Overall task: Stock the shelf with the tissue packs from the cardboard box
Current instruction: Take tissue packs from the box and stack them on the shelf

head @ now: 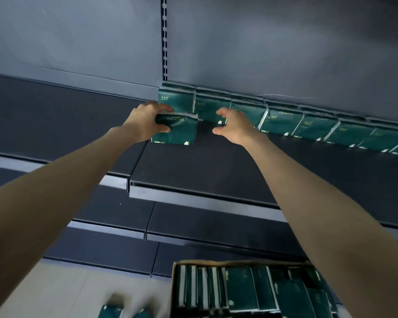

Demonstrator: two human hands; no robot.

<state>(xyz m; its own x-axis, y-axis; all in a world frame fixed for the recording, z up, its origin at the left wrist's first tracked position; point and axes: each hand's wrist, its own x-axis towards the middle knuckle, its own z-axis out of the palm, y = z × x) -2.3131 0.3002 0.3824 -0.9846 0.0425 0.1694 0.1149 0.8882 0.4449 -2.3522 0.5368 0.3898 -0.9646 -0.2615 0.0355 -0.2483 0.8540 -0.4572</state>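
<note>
My left hand [147,121] grips a dark green tissue pack [178,131] by its left end, low over the dark shelf [216,166], in front of the back row's leftmost pack. My right hand [233,126] hovers just to the right of that pack with fingers spread and curved, holding nothing, in front of the row. A row of several green tissue packs [283,120] stands along the shelf's back wall and runs off to the right. The cardboard box [174,283] at the bottom holds several more packs on edge.
Lower shelf tiers [193,223] step out below the stocked shelf. A slotted upright [164,37] divides the grey back panels. Two loose green packs [124,312] lie on the pale floor left of the box.
</note>
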